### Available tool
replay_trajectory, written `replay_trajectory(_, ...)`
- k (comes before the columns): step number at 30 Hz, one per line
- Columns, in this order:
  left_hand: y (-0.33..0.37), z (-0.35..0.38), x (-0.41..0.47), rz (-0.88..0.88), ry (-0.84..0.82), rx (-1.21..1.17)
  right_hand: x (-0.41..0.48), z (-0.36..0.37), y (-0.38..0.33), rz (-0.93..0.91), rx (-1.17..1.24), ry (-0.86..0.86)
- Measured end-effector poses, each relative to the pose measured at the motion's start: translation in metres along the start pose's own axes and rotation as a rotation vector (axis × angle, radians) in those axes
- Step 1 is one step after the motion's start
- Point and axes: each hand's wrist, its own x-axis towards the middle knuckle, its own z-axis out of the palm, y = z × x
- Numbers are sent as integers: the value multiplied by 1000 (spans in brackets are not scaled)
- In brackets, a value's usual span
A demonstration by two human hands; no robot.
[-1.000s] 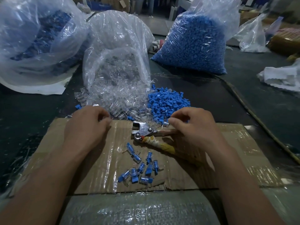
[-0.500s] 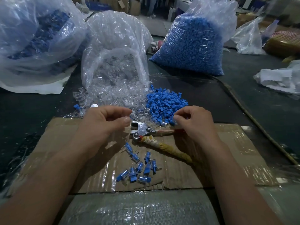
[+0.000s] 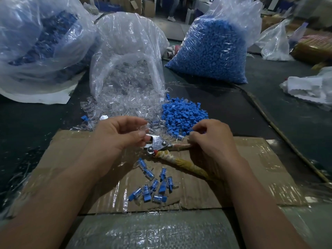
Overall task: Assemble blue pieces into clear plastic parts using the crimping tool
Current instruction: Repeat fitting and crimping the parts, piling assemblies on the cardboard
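Observation:
My left hand [image 3: 120,137] hovers over the metal head of the crimping tool [image 3: 159,143] and pinches a clear plastic part [image 3: 142,131] between thumb and fingers; the part is hard to make out. My right hand [image 3: 213,139] has its fingertips at the near edge of the loose blue pieces [image 3: 183,114] and pinches a blue piece [image 3: 192,131]. The tool lies open on the cardboard [image 3: 251,168]; one handle, wrapped in yellow tape, points toward me, and the other runs under my right hand. Several assembled blue-and-clear parts [image 3: 154,184] lie in front of the tool.
An open bag spills clear parts [image 3: 125,103] behind my left hand. A full bag of blue pieces [image 3: 210,51] stands at the back right, and another large bag [image 3: 41,42] at the back left. White bags [image 3: 309,87] lie at the right. A dark table surrounds the cardboard.
My left hand lifted from the clear pile, turned palm inward and moved right over the tool head. My right hand shifted slightly forward to the blue pile's edge.

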Motion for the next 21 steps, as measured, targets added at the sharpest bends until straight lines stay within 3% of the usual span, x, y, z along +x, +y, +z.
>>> replay_trajectory(7,-2,1,2,-31,-22,-72,-12,-9,-13,-27,421,38)
replay_trajectory(11,0,1,-1,20,3,93,-21,-8,-27,-107,544,-50)
replay_trajectory(14,2,0,-1,31,25,44,-27,-8,-38,-168,626,-104)
replay_trajectory(21,1,10,-6,119,22,-4,-41,-3,-56,-269,804,-28)
